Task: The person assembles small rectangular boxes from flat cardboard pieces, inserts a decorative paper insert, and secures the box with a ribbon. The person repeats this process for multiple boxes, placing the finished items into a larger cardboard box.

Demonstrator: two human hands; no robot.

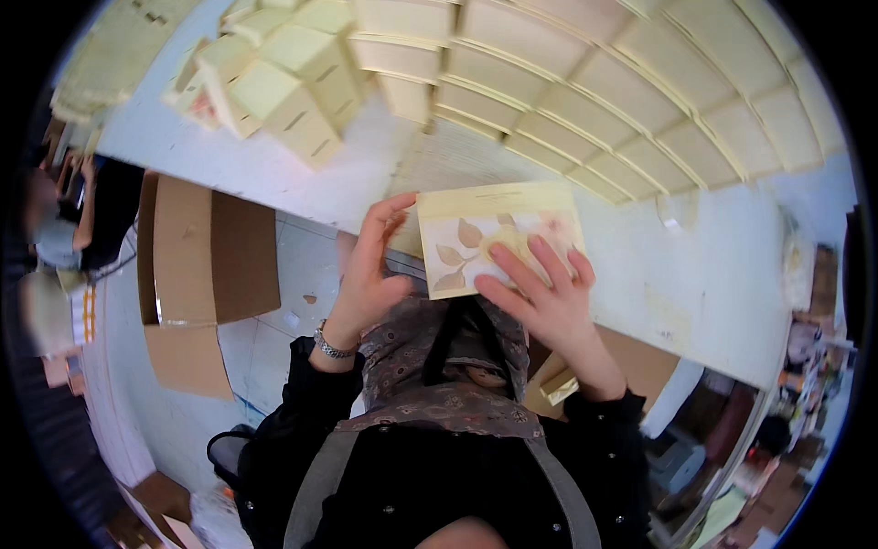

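Observation:
A cream box point(448, 238) with a leaf and flower print lies in front of me near the table's front edge. My right hand point(553, 297) rests on its printed face with the fingers spread. Beside the box's left edge is my left hand point(370, 270), its thumb and fingers apart. The left fingertips come close to the box's upper left corner; whether they touch it I cannot tell. A metal watch point(331, 342) circles my left wrist.
Stacked cream boxes point(585, 101) rise along the table's far side. A looser pile of boxes point(283, 96) stands at the far left. An open cardboard carton point(215, 265) is on the floor left of the white table point(677, 274). Another person point(69, 220) is at the left rim.

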